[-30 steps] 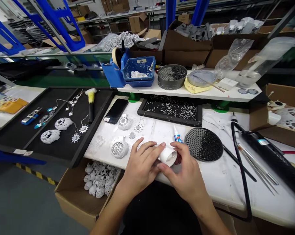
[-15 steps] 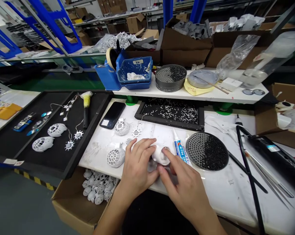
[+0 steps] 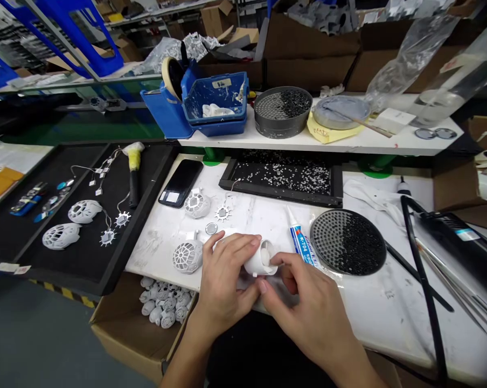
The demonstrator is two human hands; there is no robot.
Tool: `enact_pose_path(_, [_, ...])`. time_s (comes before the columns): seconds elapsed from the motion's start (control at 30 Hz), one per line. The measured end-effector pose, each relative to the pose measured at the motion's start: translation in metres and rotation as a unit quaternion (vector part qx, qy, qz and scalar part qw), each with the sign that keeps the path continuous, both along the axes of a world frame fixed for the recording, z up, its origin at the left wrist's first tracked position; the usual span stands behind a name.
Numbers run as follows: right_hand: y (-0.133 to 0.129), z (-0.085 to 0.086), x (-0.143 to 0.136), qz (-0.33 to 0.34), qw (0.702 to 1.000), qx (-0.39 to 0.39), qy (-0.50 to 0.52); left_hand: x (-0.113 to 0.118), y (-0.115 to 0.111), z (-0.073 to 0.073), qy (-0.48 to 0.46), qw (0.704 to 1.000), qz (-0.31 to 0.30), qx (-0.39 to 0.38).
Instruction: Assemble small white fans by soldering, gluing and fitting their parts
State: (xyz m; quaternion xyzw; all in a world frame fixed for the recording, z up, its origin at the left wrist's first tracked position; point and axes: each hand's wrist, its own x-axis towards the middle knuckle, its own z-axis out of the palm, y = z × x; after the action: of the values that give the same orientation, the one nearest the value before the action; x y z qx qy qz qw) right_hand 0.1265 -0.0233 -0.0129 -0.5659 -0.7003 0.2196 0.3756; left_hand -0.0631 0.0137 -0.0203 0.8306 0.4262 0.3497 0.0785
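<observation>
A small white hollow plastic part (image 3: pixel 256 265) is held between both hands above the front of the white bench. My left hand (image 3: pixel 229 269) wraps its fingers and thumb around the part's left side. My right hand (image 3: pixel 308 296) grips it from the right, index finger at the open rim and thumb below. The opening faces up and shows something white inside. Left of my hands lie a white latticed shell (image 3: pixel 187 256), a second latticed shell (image 3: pixel 197 205), a star-shaped piece with a wire (image 3: pixel 223 213) and a small round disc (image 3: pixel 211 228).
A glue tube (image 3: pixel 302 242) lies beside a round tray of black bits (image 3: pixel 359 242). A phone (image 3: pixel 181 183) and a black tray of tiny white pieces (image 3: pixel 279 194) are behind. Tweezers (image 3: pixel 453 285) and a black cable (image 3: pixel 423 291) lie right. A cardboard box (image 3: pixel 118 337) stands below left.
The white part has turned so that its opening now shows. My right index finger has moved to its rim. The whole view has shifted slightly.
</observation>
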Motion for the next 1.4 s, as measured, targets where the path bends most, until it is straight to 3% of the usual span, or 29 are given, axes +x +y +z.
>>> enact_pose_path(0.23, [-0.002,0.000,0.002,0.089,0.995,0.024,0.031,0.000,0.002,0.000,-0.010,1.000,-0.023,-0.011])
enact_pose_path(0.4, [-0.002,-0.002,0.000,0.032,0.999,-0.026,0.028,-0.001,0.002,-0.001,-0.019,1.000,-0.023,-0.002])
enact_pose_path(0.57, [-0.007,0.001,0.003,0.089,0.993,-0.055,0.062,0.000,0.002,0.000,-0.032,0.999,-0.010,-0.011])
enact_pose_path(0.67, [-0.009,0.002,0.005,0.076,0.991,-0.039,0.105,0.003,0.001,0.001,-0.022,0.999,0.001,-0.033])
enact_pose_path(0.83, [-0.009,-0.003,0.006,0.084,0.992,-0.033,0.093,0.004,0.000,0.003,-0.012,0.999,0.020,-0.034])
enact_pose_path(1.1, [-0.004,0.001,-0.002,0.094,0.994,-0.020,0.060,-0.004,0.010,0.003,0.103,0.995,-0.012,0.009])
enact_pose_path(1.17, [-0.006,0.006,0.006,0.076,0.994,0.018,0.080,-0.007,0.019,-0.002,0.127,0.991,-0.023,0.020])
enact_pose_path(1.27, [-0.019,0.017,0.038,-0.004,0.994,0.058,0.090,-0.006,0.035,-0.008,0.144,0.988,-0.054,0.027])
enact_pose_path(1.4, [-0.045,0.033,0.111,-0.204,0.978,0.030,0.032,0.003,0.036,-0.002,0.169,0.981,-0.050,0.086])
